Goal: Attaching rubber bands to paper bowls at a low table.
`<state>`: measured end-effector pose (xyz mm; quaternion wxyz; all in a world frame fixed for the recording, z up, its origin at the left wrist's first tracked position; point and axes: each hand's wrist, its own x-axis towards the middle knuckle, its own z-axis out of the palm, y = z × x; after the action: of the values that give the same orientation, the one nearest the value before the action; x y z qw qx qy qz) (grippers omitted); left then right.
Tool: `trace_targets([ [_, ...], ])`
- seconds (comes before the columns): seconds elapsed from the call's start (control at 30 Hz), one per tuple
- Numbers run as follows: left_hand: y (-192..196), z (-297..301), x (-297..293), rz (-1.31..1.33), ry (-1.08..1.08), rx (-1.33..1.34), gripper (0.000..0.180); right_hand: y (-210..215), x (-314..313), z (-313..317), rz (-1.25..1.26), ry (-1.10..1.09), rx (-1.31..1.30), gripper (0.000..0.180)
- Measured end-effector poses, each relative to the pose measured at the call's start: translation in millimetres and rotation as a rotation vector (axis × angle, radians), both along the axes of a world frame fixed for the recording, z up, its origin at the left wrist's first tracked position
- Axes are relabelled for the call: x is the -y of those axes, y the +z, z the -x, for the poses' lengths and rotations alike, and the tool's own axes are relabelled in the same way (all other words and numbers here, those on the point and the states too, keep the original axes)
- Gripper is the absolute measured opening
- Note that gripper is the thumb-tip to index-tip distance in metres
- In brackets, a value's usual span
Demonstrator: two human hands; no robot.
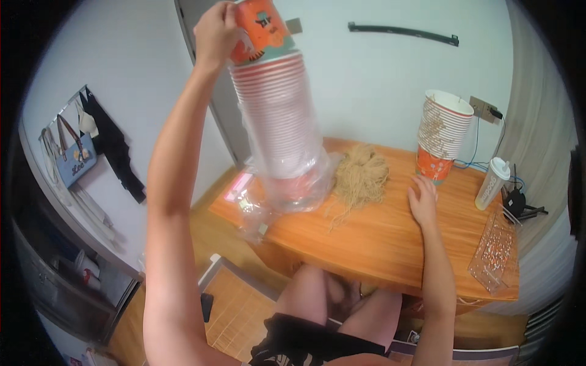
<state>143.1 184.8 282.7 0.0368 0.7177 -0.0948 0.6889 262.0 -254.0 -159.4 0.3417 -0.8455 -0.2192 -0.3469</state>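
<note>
High at the upper left, my left hand (217, 36) is closed around the side of an orange printed paper bucket (265, 30). Directly below that bucket stands a tall nested stack of white-rimmed paper buckets (271, 104), partly wrapped in a clear plastic bag (305, 186). My right hand (423, 201) lies on the wooden table (378, 244), fingers stretched and holding nothing. Just beyond its fingertips is a shorter nested stack of paper buckets (445, 131) with tan strings hanging over its side. A loose bundle of tan twine (362, 174) sits between the two stacks.
At the table's right are a lidded plastic tumbler (493, 183), a clear tray of small beads (493, 253) and blue cables (473, 163). A pink-edged item (239, 186) lies at the left edge. A wall socket (482, 108) is behind; bags and clothes hang at left.
</note>
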Motion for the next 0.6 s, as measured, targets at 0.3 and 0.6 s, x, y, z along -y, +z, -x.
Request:
trace_targets([
  [0.3, -61, 76, 101, 0.079, -1.112, -0.222, 0.029, -13, 13, -14, -0.43, 0.232, -0.104, 0.041],
  [0.6, -257, 39, 156, 0.583, -1.721, -0.664, 0.025, 56, -1, 38, -0.98, 1.204, -0.692, 0.098],
])
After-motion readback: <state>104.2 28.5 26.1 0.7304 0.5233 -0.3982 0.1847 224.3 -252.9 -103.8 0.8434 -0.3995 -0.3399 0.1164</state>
